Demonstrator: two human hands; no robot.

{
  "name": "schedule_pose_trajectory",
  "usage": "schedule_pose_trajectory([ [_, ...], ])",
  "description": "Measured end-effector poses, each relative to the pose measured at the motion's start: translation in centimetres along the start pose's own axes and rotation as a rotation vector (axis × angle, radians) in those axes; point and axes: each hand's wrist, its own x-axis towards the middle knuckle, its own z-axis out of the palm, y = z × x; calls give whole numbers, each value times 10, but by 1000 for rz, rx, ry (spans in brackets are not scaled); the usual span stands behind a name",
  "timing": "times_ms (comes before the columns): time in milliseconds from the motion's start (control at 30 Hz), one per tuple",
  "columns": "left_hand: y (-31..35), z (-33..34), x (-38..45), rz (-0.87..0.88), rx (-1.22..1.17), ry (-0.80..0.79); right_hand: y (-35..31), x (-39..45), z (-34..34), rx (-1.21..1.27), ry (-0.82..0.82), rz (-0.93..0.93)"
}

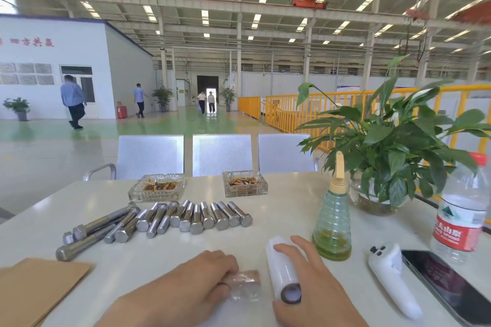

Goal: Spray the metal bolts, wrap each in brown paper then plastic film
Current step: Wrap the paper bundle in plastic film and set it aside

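Left hand (194, 277) lies palm-down on the surface (287, 210), fingers curled over a wrapped bolt (245, 285) already in brown paper and clear film. Right hand (310, 273) grips the plastic film roll (283, 271), fingers curved over it, just beside the bundle. Bare metal bolts (164, 219) lie in a row farther back. Brown paper (34, 289) sits at near left. Spray bottle (332, 220) stands upright right of the roll.
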Motion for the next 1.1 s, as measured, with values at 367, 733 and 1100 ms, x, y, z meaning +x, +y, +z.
schedule_pose_trajectory([
  [367, -25, -38, 19, -331, -983, 224, -27, 46, -6, 1244, -238, 65],
  [733, -41, 9, 32, -610, -993, 340, -46, 42, 31, 1728, -272, 210],
  [1100, -41, 15, 23, -436, -1393, 264, -45, 38, 25, 1787, -214, 306],
])
